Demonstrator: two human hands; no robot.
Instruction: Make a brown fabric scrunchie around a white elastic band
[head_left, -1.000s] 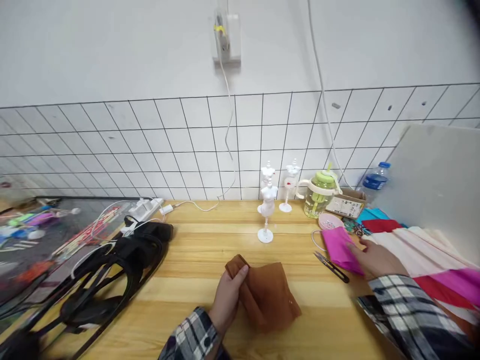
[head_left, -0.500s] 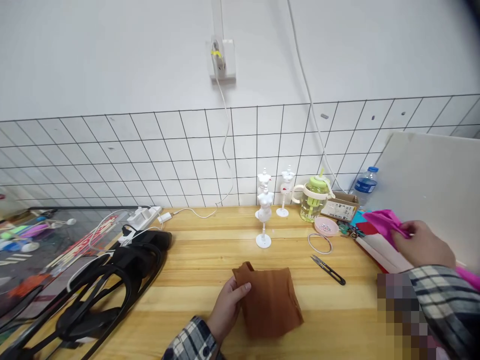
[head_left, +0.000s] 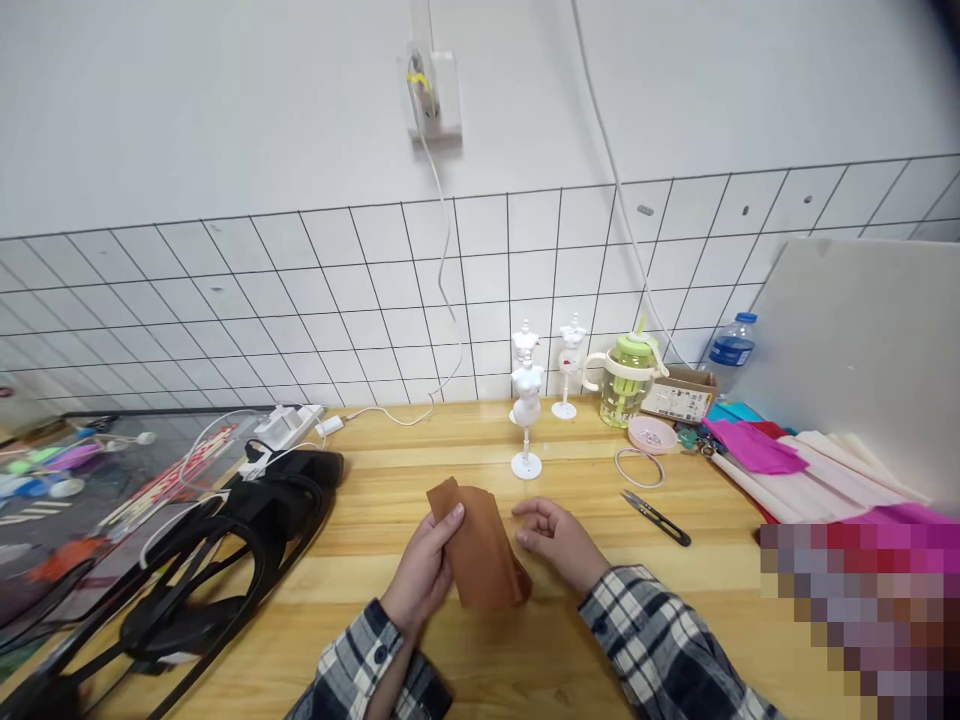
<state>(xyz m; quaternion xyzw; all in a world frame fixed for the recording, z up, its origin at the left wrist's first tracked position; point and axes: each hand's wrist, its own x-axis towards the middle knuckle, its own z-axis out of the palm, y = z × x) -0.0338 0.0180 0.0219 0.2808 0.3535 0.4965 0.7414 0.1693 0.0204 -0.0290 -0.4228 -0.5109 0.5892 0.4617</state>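
Worktop (head_left: 390, 465) leaves room between snips (head_left: 661, 520) and the right hand (head_left: 562, 542), thumb and fingers apart; the left hand (head_left: 421, 572) clamps brown cloth (head_left: 481, 550), seemingly folded.

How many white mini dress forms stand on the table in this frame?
3: the front dress form, the rear dress form partly hidden behind it, and the right dress form left of the green-lidded jug.

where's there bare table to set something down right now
A broad bare stretch of table lies between the black gear and the front mannequin, beyond the left hand and its brown cloth. Another, a wedge, lies between the right sleeve and the scissors. The back right is crowded: jug, box, bowl and piled cloth.
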